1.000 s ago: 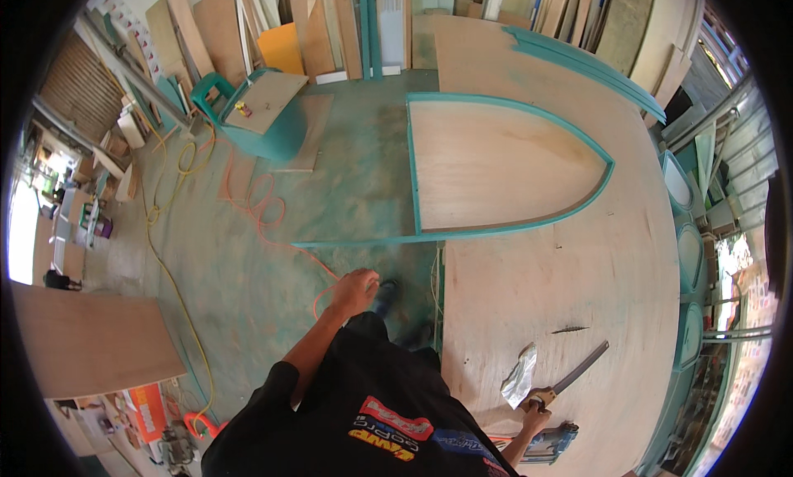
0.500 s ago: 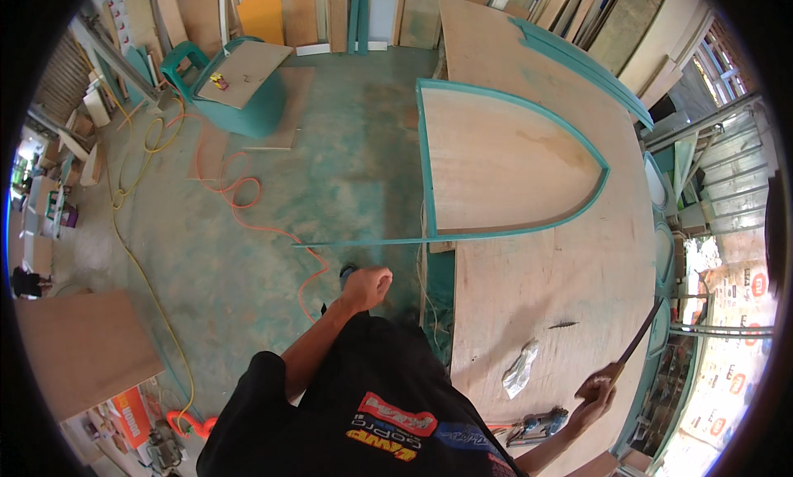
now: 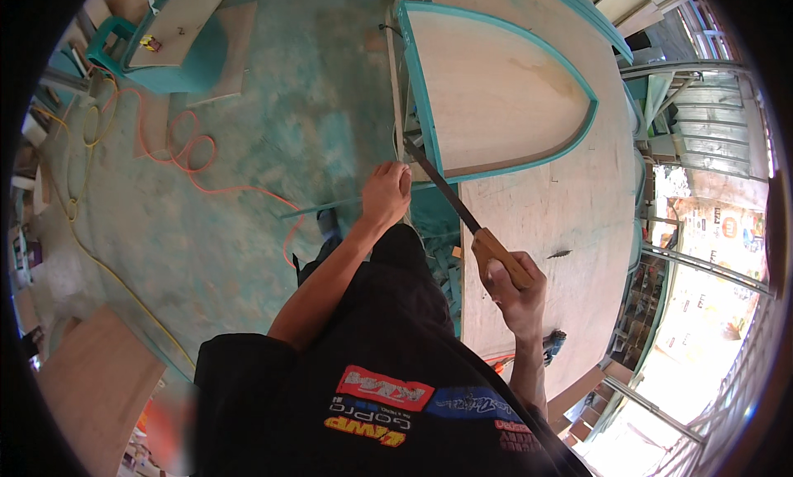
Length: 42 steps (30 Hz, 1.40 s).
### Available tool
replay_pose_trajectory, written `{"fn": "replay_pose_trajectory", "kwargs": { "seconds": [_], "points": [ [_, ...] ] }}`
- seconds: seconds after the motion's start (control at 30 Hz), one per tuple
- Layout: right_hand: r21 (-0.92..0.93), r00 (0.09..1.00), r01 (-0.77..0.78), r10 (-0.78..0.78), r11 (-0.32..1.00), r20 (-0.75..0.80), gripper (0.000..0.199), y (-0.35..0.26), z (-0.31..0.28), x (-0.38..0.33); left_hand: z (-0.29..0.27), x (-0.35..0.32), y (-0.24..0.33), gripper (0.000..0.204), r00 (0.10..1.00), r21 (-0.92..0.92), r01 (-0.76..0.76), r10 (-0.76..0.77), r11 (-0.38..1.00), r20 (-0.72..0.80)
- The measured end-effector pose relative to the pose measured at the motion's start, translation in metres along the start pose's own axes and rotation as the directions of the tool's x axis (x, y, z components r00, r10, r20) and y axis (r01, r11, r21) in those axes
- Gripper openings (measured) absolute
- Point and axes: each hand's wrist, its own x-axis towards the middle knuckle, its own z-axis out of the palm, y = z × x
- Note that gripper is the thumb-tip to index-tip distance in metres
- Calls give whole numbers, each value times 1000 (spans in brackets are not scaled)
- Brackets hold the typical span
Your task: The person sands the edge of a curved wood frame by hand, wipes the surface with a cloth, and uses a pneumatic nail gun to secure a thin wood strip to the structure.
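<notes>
My right hand point(image 3: 519, 294) is closed around the wooden handle of a handsaw point(image 3: 450, 194). Its dark, narrow blade points up and left, passing over the lower left corner of a teal-edged, pointed-arch wooden frame point(image 3: 570, 140). A thin teal strip point(image 3: 330, 204) sticks out leftward from that corner, past the table's edge. My left hand point(image 3: 388, 194) is curled at this strip near the corner, the saw's tip just beyond its fingers; the back of the hand covers the gripped part.
The frame lies on a large plywood table point(image 3: 529, 208), with a dark feather-like piece point(image 3: 559, 254) and a blue power tool point(image 3: 554, 345) on it. Orange cord point(image 3: 248, 188) and yellow cord point(image 3: 116, 262) trail over the floor. A teal tub point(image 3: 186, 64) bears a board.
The handsaw has come from the far right to the frame's corner in my right hand. My left hand has moved up onto the teal strip. The whole view has shifted and turned slightly.
</notes>
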Motion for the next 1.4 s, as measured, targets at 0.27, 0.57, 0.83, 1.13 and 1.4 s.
{"fn": "replay_pose_trajectory", "kwargs": {
  "seconds": [0.27, 0.57, 0.83, 1.13, 1.4],
  "points": [
    [-199, 993, -67, 84, 978, 78, 30, -23, 10, 58, 33, 48, -7, 34, 769, -389, 632, -479, 671, 423],
    [-409, 992, 11, 43, 912, 122, 29, -31, 19, 88, 106, 58, -86, 28, 665, -384, 746, -581, 544, 470],
    [-385, 974, -188, 220, 904, 43, 25, -42, 17, 110, 120, 69, -82, 24, 502, -290, 863, -652, 413, 568],
    [-195, 971, -201, 221, 960, 90, 36, -61, 39, 120, 111, 76, -39, 20, -30, -441, 788, -742, -430, 670],
    [-180, 932, -319, 342, 930, 116, 40, -97, 37, 125, 74, 98, -12, 24, -14, -376, 863, -759, -337, 651]
  ]
}}
